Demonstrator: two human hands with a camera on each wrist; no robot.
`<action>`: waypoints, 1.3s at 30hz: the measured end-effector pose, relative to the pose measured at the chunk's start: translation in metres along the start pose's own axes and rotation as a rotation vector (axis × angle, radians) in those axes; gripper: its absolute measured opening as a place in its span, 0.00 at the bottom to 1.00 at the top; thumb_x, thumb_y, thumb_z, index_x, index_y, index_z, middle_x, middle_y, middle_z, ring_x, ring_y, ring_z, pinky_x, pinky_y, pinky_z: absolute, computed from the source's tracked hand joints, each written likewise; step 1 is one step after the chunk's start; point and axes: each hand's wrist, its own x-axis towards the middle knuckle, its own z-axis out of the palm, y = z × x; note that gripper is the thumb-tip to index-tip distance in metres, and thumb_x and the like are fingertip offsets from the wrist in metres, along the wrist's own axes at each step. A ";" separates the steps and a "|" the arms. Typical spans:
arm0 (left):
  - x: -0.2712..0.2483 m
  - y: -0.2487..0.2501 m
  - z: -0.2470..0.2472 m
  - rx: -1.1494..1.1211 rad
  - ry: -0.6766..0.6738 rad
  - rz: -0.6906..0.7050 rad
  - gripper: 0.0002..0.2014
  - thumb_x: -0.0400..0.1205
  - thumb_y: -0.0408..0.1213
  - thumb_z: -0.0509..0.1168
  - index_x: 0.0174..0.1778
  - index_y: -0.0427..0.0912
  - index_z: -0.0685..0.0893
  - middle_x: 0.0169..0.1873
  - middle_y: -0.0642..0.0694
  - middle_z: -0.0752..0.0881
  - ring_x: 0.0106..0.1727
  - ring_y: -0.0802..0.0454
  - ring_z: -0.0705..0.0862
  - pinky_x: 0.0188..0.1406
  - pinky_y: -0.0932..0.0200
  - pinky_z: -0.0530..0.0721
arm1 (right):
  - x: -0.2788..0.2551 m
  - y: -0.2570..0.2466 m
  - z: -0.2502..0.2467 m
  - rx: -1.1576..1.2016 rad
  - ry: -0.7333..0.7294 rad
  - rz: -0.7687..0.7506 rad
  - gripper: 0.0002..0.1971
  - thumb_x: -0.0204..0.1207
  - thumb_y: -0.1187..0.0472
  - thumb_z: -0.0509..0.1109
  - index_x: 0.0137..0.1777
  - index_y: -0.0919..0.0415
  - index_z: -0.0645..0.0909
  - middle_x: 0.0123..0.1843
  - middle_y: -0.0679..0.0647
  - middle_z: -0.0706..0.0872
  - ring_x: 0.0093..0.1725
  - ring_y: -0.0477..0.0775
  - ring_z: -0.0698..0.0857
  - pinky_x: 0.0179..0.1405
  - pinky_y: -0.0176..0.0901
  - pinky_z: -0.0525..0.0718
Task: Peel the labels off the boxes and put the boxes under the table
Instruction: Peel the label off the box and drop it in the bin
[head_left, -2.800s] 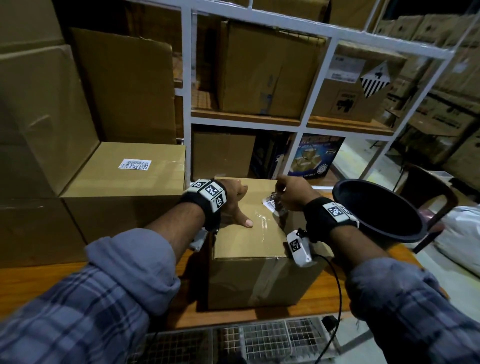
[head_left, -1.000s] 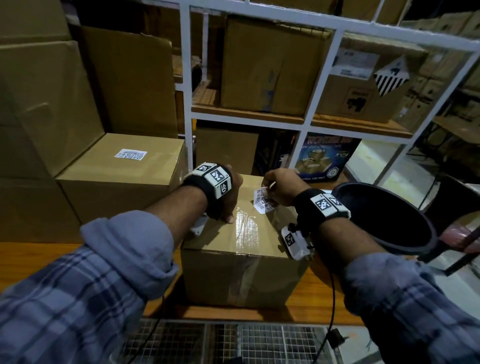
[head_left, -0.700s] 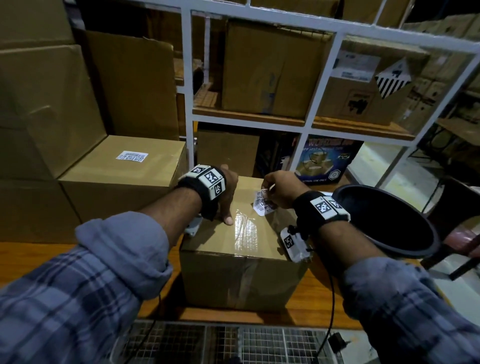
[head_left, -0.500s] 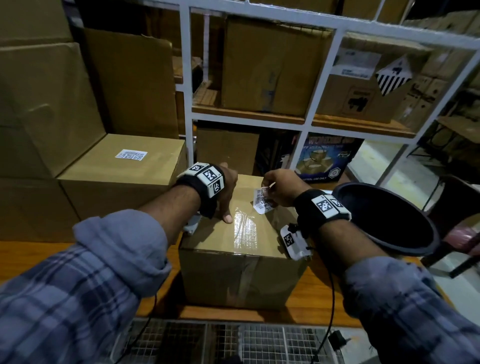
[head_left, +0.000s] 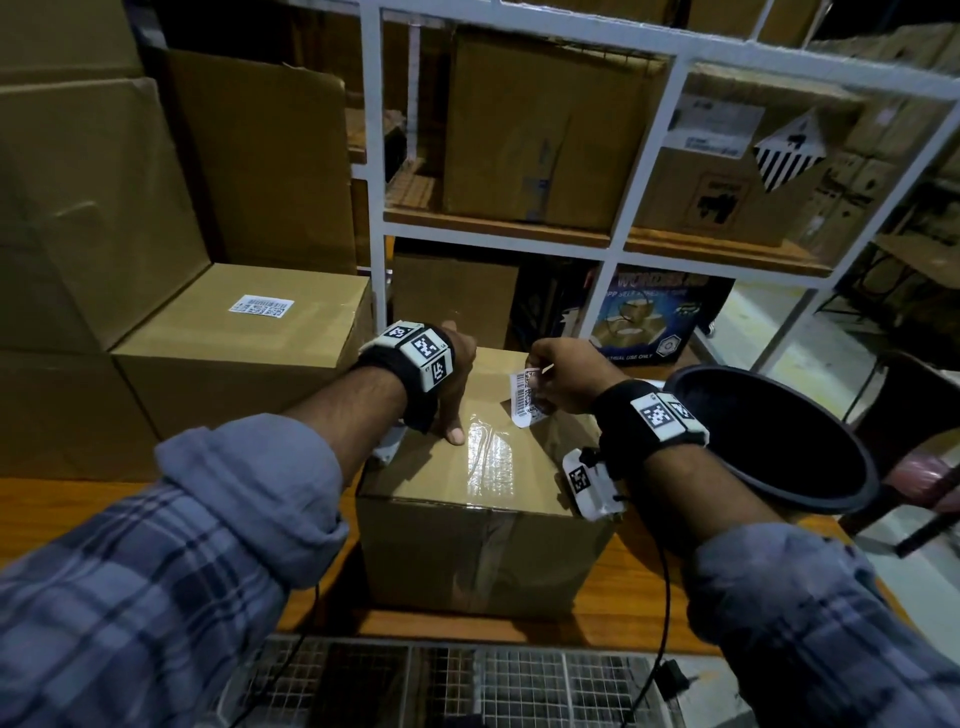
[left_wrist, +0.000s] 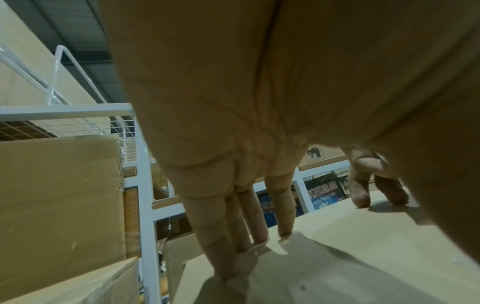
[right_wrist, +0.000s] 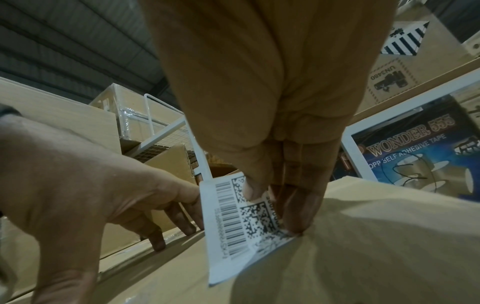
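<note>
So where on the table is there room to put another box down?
Bare wooden table shows left of the taped box, in front of the labelled box. A thin strip runs along its front edge. The right side is crowded by the black bowl.

"WONDER 555 self adhesive tape" on blue carton (right_wrist: 415, 148), "UN3480" on shelf box (right_wrist: 405, 67)
</note>
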 end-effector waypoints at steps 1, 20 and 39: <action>0.001 0.000 0.000 0.000 0.003 -0.002 0.60 0.47 0.67 0.88 0.76 0.53 0.73 0.70 0.43 0.77 0.65 0.37 0.83 0.52 0.47 0.83 | -0.001 0.000 0.000 -0.002 -0.001 -0.002 0.06 0.84 0.68 0.71 0.52 0.56 0.81 0.57 0.59 0.89 0.57 0.61 0.90 0.57 0.59 0.92; -0.006 0.002 -0.001 0.023 0.026 -0.016 0.63 0.43 0.69 0.87 0.75 0.54 0.72 0.70 0.44 0.76 0.65 0.38 0.83 0.61 0.40 0.86 | -0.008 0.001 -0.002 0.030 0.041 -0.013 0.10 0.84 0.68 0.72 0.58 0.54 0.78 0.55 0.53 0.84 0.52 0.55 0.88 0.39 0.42 0.90; -0.007 0.010 -0.007 0.074 0.019 -0.044 0.64 0.43 0.71 0.86 0.76 0.53 0.70 0.74 0.42 0.75 0.71 0.35 0.81 0.67 0.37 0.82 | -0.009 0.027 -0.017 0.110 0.215 -0.016 0.10 0.85 0.61 0.73 0.46 0.48 0.76 0.53 0.53 0.90 0.51 0.54 0.89 0.48 0.51 0.89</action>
